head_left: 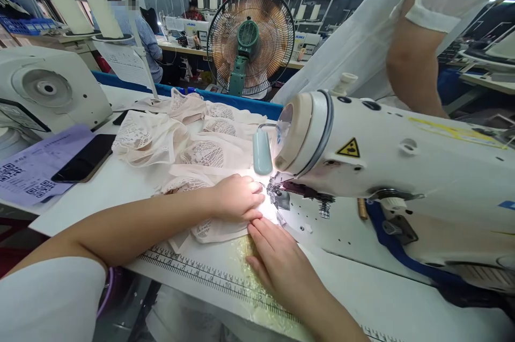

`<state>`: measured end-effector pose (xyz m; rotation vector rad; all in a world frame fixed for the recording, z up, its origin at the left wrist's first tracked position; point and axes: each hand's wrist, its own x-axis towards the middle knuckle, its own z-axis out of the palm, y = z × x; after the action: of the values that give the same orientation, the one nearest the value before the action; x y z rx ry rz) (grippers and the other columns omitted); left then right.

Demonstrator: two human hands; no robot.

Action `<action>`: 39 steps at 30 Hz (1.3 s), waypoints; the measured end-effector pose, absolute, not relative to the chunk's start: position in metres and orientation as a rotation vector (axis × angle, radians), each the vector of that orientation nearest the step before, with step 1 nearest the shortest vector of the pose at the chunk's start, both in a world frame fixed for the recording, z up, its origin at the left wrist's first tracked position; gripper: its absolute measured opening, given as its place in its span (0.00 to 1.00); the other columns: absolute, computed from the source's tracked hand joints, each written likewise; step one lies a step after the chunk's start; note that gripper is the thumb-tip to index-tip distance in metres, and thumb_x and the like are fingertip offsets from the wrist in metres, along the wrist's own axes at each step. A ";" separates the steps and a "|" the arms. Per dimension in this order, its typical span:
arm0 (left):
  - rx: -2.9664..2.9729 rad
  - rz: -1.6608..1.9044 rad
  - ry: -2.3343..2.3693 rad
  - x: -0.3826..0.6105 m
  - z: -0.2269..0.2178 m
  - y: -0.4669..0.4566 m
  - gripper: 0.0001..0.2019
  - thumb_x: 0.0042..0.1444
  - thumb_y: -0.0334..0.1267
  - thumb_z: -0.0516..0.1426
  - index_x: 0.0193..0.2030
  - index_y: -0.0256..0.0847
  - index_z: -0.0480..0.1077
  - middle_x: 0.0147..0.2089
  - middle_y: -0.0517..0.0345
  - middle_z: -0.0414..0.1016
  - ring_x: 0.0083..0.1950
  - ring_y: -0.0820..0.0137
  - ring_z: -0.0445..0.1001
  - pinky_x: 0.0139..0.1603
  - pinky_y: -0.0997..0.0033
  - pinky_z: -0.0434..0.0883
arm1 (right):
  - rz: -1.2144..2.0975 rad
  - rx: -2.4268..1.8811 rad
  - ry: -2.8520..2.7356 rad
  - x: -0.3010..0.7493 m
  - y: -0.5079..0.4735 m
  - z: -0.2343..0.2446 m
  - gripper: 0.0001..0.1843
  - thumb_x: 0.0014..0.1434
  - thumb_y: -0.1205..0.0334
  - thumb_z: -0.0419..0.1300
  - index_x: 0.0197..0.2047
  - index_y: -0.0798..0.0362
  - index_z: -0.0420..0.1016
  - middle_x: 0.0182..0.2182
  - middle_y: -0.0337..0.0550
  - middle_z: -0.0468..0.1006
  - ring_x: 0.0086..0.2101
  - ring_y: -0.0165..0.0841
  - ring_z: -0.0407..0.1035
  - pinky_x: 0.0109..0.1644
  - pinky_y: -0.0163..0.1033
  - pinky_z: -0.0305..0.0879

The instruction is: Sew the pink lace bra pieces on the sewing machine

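A piece of pale pink lace fabric [209, 226] lies on the white table, fed toward the presser foot [277, 199] of a white sewing machine [386, 159]. My left hand [235, 197] rests on the fabric just left of the needle, its fingers curled down and pressing the cloth. Fingers together and flat, my right hand [277, 261] lies on the table in front of the needle, its tips touching the fabric's edge. A bright lamp lights the spot under the needle.
A heap of lace pieces [177, 135] lies behind my left hand. A black phone [84, 158] and purple papers [32, 170] sit at left near another machine [48, 87]. A fan [250, 41] stands behind. A person in white [402, 36] stands at right. A ruler strip [209, 277] runs along the table's front edge.
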<state>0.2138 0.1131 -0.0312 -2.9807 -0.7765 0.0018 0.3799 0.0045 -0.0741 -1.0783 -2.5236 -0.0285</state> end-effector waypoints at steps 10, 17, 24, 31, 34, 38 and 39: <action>-2.989 -0.051 -0.741 0.211 -0.032 0.131 0.15 0.61 0.45 0.51 0.45 0.37 0.73 0.49 0.46 0.73 0.47 0.58 0.69 0.40 0.62 0.65 | 0.042 -1.119 -2.493 0.378 0.011 -0.072 0.22 0.61 0.66 0.50 0.58 0.61 0.63 0.58 0.58 0.68 0.59 0.45 0.60 0.57 0.53 0.67; -2.989 -0.115 -0.586 0.211 -0.024 0.125 0.14 0.62 0.35 0.49 0.38 0.37 0.75 0.46 0.49 0.75 0.47 0.60 0.69 0.44 0.60 0.65 | -0.118 -1.277 -2.355 0.385 0.009 -0.076 0.18 0.64 0.63 0.47 0.53 0.60 0.68 0.51 0.56 0.74 0.52 0.44 0.67 0.53 0.52 0.68; -2.995 -0.226 -0.408 0.202 -0.037 0.090 0.13 0.62 0.32 0.51 0.49 0.35 0.72 0.49 0.46 0.76 0.48 0.62 0.72 0.50 0.61 0.65 | -0.136 -1.371 -2.329 0.384 0.006 -0.079 0.18 0.64 0.63 0.47 0.52 0.58 0.69 0.49 0.52 0.76 0.50 0.43 0.68 0.52 0.49 0.67; -2.997 -0.248 -0.369 0.191 -0.048 0.109 0.14 0.63 0.29 0.51 0.53 0.40 0.70 0.58 0.52 0.72 0.55 0.65 0.70 0.53 0.61 0.63 | -0.249 -1.390 -2.333 0.381 0.006 -0.085 0.20 0.64 0.62 0.46 0.54 0.61 0.70 0.52 0.54 0.75 0.51 0.45 0.68 0.51 0.50 0.68; -3.010 -0.211 -0.379 0.193 -0.045 0.117 0.13 0.63 0.29 0.51 0.51 0.41 0.71 0.58 0.53 0.71 0.55 0.65 0.70 0.51 0.63 0.63 | -0.250 -1.400 -2.323 0.380 0.007 -0.086 0.20 0.65 0.63 0.45 0.54 0.60 0.70 0.52 0.54 0.74 0.51 0.45 0.68 0.51 0.52 0.68; -3.026 -0.128 -0.415 0.197 -0.040 0.125 0.14 0.63 0.28 0.50 0.50 0.43 0.72 0.58 0.53 0.71 0.56 0.66 0.69 0.47 0.65 0.64 | -0.265 -1.411 -2.325 0.380 0.006 -0.085 0.20 0.65 0.63 0.45 0.54 0.60 0.70 0.53 0.53 0.74 0.51 0.44 0.68 0.51 0.51 0.69; -3.026 -0.123 -0.414 0.198 -0.039 0.127 0.14 0.63 0.28 0.49 0.50 0.42 0.72 0.58 0.53 0.71 0.56 0.66 0.69 0.47 0.65 0.64 | -0.269 -1.414 -2.323 0.380 0.006 -0.086 0.20 0.65 0.62 0.45 0.53 0.60 0.71 0.53 0.53 0.74 0.52 0.44 0.68 0.51 0.50 0.69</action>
<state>0.1981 0.1268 -0.0393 -3.0259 -0.4135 -0.1231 0.3798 0.0056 -0.0856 -1.4142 -2.3228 -0.2688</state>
